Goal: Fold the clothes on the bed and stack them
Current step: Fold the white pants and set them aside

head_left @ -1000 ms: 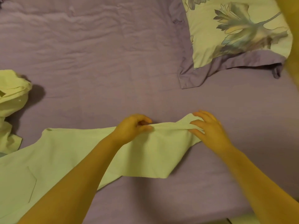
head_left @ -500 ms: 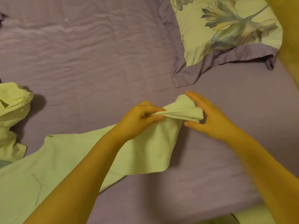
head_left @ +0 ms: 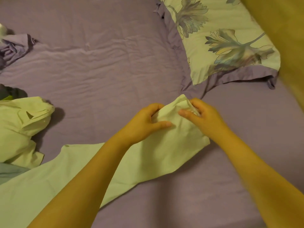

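1. Two bare hands meet near the middle of the view over one end of a pale green garment point(head_left: 158, 150) lying on the purple bed sheet point(head_left: 102, 66).
2. Left hand point(head_left: 144, 124): its fingers are curled over the top of a raised fold of the cloth, and its thumb lies straight along the near side of the fold, so the fabric is pinched between thumb and fingers.
3. Right hand point(head_left: 204, 117): its fingers are bent around the edge of the same raised end, with the thumb pointing left across the cloth toward the left thumb. The two thumbs lie near each other but apart.
4. Between the hands the cloth's end is bunched up into a small peak that stands off the sheet.
5. From there the garment runs down and to the left, flat on the bed, passing under the left forearm to the lower left corner of the view.
6. Another pale green garment point(head_left: 21, 127), a crumpled shirt with a collar and buttons, lies heaped at the left edge, well apart from the hands.
7. Under that heap a strip of blue-grey fabric point(head_left: 11, 171) shows; what it belongs to is hard to tell.
8. A floral pillow point(head_left: 218, 38) with a purple border lies at the upper right, its corner just beyond the raised end.
9. Crumpled purple cloth point(head_left: 14, 46) lies at the upper left edge.
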{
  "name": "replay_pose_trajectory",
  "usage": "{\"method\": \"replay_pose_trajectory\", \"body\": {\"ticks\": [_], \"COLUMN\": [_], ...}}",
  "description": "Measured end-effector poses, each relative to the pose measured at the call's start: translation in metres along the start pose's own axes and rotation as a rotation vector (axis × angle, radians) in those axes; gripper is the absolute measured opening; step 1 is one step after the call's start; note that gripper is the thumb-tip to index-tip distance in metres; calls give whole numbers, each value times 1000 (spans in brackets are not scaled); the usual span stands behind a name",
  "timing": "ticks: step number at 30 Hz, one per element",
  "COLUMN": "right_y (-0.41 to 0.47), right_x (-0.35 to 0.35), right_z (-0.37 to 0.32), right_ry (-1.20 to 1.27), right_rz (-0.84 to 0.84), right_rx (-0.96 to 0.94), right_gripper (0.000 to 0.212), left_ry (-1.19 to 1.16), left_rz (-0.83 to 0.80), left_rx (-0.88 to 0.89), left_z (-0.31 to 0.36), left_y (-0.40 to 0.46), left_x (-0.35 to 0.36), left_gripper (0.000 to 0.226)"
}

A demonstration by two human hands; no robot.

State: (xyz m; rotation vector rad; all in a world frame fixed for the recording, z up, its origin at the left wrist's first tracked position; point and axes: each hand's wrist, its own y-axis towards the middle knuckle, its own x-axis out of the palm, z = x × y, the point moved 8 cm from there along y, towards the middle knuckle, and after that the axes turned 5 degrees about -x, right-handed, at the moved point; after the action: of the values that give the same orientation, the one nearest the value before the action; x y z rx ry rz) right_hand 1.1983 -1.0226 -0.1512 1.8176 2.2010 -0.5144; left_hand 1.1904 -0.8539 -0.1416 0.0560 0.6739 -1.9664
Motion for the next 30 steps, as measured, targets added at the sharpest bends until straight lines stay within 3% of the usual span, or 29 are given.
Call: {"method": "replay_pose_trajectory", "body": {"ticks": [2,5,7,10,14,16,20,24,27,30], "right_y": [-5,-17,-29,-48,-70,-73,-58,-69,-89,-107], "right_x": [6,9,10,4,-15,-27,-39,-22,-16,-8], "right_z": [1,14,29,42,33,34,103,196,215,210], "right_ry": [-29,-29,-111,-176,-37,10,-111,-208,-256,-345], "right_rz": [17,-61,-174,-236,-136,-77,-48,-96,18,106], "right_rx": [9,110,180,189,155,175,327,568,592,549], "right_gripper": [28,48,51,35,9,10,17,47,45,37], "left_ry": [173,260,186,72,-12,111,724,867,983,988], "left_rz": [26,134,166,114,67,76,150,108,-20,35], "left_rx": [74,135,136,157,124,114,118,-67,-183,-231], "left_z": [7,11,10,13,25,34,20,-65,-137,-163], "left_y": [2,5,7,10,23,45,92,79,41,14], "left_x": [13,19,16,18,21,29,62,96,119,127], "left_gripper": [49,18,14,11,11,10,36,49,52,50]}}
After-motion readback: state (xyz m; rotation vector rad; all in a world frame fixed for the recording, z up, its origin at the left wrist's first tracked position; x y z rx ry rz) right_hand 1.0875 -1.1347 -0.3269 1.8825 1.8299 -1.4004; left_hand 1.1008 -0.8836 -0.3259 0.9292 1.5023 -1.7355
